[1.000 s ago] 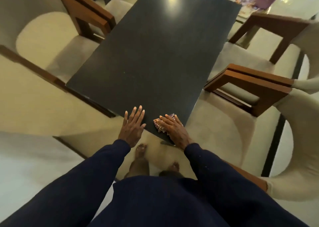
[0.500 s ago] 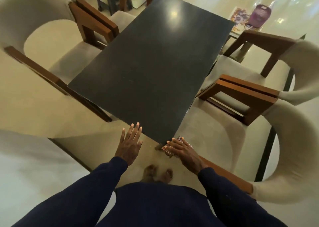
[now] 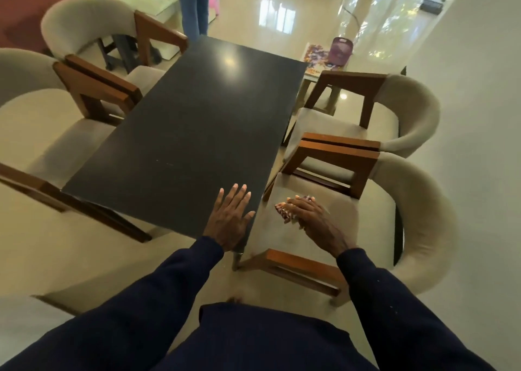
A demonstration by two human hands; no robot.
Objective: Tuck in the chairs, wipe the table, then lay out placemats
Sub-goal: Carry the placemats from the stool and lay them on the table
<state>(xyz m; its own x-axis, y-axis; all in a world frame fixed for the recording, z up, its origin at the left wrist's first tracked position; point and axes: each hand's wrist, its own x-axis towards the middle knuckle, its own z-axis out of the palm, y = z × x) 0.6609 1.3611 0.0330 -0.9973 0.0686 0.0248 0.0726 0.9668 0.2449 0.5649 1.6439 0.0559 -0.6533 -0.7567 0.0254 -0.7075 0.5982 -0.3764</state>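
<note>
Now we stand at the short end of the big dark bench (image 3: 197, 134). Its top looks bare and shiny. The chairs (image 3: 50, 134) sit close along both long sides, so we think the tucking-in job is done.

The nearest chair (image 3: 417, 201) is right under our right hand, with its soft seat just beside the bench corner.

Our left hand (image 3: 229, 215) lies flat on the near corner of the bench. The fingers are straight and spread, and it holds nothing. A second ago this hand was down at the end edge. It has slid up onto the top.

Our right hand (image 3: 313, 220) has moved the other way. A second ago it pressed the cloth (image 3: 283, 211) on that same corner. Now it is off the bench, out to the right of our left hand and over the chair seat. Its fingers lie straight on top of the cloth. We cannot see the thumb, and we cannot tell if the cloth touches the seat.

So the little patterned cloth has left the bench. We think the last wipe ran off the corner and the wiping is about finished. The last job, laying the table, is still to do.
</note>
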